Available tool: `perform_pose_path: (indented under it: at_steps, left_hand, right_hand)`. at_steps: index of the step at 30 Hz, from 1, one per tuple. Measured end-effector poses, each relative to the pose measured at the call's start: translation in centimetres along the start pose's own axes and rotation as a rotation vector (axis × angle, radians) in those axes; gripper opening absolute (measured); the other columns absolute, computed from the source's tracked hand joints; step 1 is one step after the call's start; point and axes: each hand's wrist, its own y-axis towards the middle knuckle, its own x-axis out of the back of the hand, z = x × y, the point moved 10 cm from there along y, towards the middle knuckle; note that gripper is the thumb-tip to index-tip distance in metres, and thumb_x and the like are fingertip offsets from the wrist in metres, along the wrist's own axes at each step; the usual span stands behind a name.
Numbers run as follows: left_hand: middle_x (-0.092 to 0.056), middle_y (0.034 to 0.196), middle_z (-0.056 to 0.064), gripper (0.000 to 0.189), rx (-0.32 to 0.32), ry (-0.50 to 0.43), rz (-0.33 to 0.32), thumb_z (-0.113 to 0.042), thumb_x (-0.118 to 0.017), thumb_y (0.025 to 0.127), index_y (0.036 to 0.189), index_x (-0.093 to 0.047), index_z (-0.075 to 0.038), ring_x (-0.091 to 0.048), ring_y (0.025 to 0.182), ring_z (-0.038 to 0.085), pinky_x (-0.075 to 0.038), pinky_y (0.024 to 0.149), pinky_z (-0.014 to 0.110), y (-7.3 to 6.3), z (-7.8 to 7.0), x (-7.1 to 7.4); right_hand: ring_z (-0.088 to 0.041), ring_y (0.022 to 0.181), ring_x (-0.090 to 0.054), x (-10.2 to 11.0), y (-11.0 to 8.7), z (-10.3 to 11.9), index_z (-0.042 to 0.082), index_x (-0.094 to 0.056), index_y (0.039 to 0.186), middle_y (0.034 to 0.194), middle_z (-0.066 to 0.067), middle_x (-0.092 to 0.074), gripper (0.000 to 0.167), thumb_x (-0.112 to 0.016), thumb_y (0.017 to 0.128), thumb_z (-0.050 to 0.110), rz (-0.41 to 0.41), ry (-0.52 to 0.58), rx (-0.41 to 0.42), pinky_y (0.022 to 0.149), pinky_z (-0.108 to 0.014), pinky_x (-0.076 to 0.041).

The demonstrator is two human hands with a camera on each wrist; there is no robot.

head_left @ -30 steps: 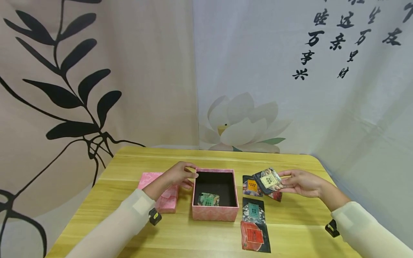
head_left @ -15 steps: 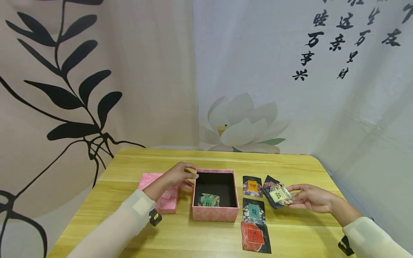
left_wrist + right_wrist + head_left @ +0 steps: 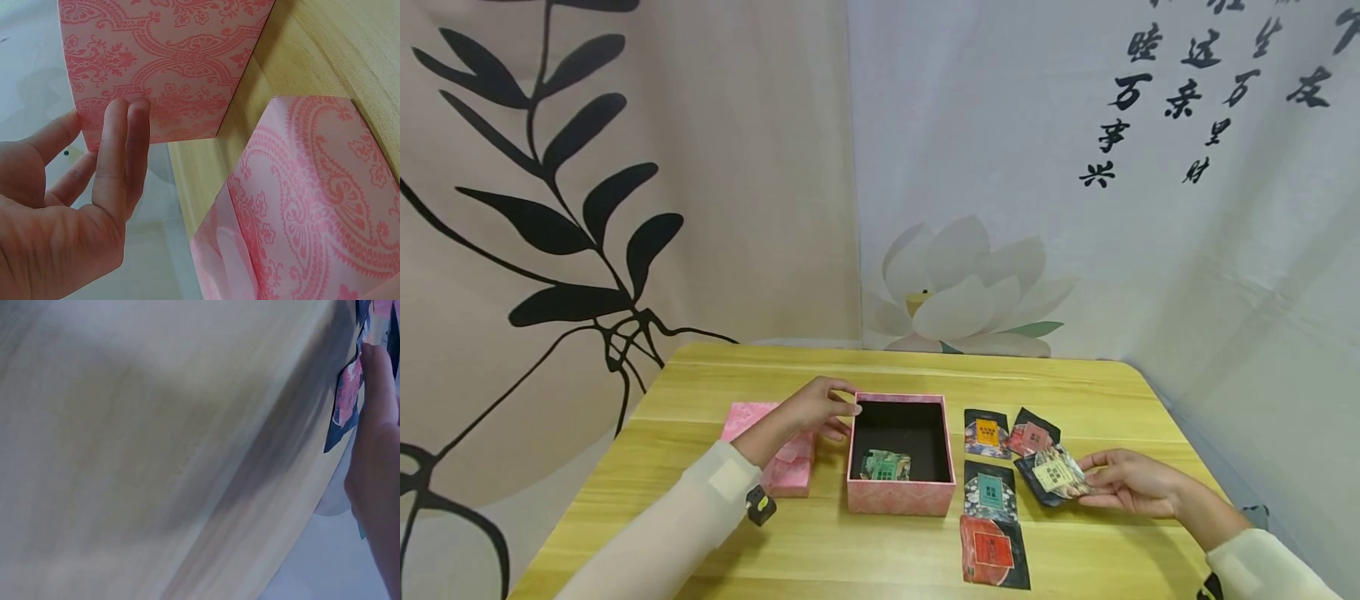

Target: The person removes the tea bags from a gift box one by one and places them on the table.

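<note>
My left hand (image 3: 815, 408) holds the pink patterned box (image 3: 901, 497) at its left wall, thumb at the rim and fingers against the outer side. A green sachet (image 3: 885, 465) lies inside the box's black interior. At the right, my right hand (image 3: 1138, 483) pinches the edge of a dark sachet with a cream label (image 3: 1054, 475) between thumb and fingers. This sachet overlaps the lower part of a pink-labelled sachet (image 3: 1032, 435). In the right wrist view, my right hand (image 3: 378, 425) shows only at the right edge.
Between the box and my right hand, sachets with an orange label (image 3: 987, 433), a teal label (image 3: 990, 490) and a red label (image 3: 995, 552) lie in a column. The pink lid (image 3: 786, 475) is left of the box, partly behind my left forearm. A printed curtain (image 3: 760, 208) hangs behind the table.
My right hand has moved right and toward me with the cream-labelled sachet. The pink-labelled sachet, mostly covered before, now lies beside the orange-labelled one. My left hand and the box have stayed put.
</note>
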Motion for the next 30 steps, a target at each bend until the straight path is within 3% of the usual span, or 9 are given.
perform_pose_path:
  at_steps: [10,21,26,30]
  left_hand:
    - [-0.061,0.123,0.026,0.045,-0.008,-0.011,-0.003,-0.01,-0.07,0.099,0.14,-0.056,0.002,-0.074,0.078,0.027,-0.064,0.074,0.049,0.2,0.1,0.0]
    - [-0.062,0.121,0.025,0.045,0.0,-0.009,-0.013,-0.01,-0.07,0.099,0.14,-0.057,0.001,-0.074,0.076,0.026,-0.063,0.077,0.052,0.2,0.3,0.1]
    - [-0.062,0.121,0.025,0.045,0.014,-0.016,-0.018,-0.01,-0.071,0.099,0.14,-0.057,0.0,-0.074,0.076,0.027,-0.063,0.077,0.051,0.3,0.4,0.1]
    - [-0.062,0.121,0.025,0.046,0.015,-0.01,-0.016,-0.01,-0.07,0.099,0.141,-0.056,0.0,-0.074,0.076,0.027,-0.064,0.076,0.05,0.2,0.4,0.0]
  right_hand:
    - [-0.026,0.116,-0.069,1.0,-0.2,-1.2,-0.012,-0.047,0.134,0.123,-0.019,-0.068,0.028,-0.039,0.109,-0.003,-0.076,0.011,-0.002,0.106,-0.035,-0.052]
    - [-0.018,0.097,-0.073,3.4,-1.3,-0.9,-0.006,-0.055,0.117,0.104,-0.009,-0.07,0.018,-0.062,0.101,-0.001,-0.439,-0.192,0.016,0.092,-0.034,-0.061]
    - [-0.018,0.091,-0.075,3.4,-1.5,-0.5,-0.004,-0.058,0.108,0.097,-0.009,-0.072,0.012,-0.065,0.098,-0.004,-0.489,-0.245,0.045,0.085,-0.031,-0.062]
    - [-0.019,0.09,-0.075,3.2,-1.6,-0.4,-0.004,-0.057,0.106,0.094,-0.009,-0.075,0.013,-0.066,0.096,-0.007,-0.48,-0.251,0.057,0.084,-0.032,-0.063]
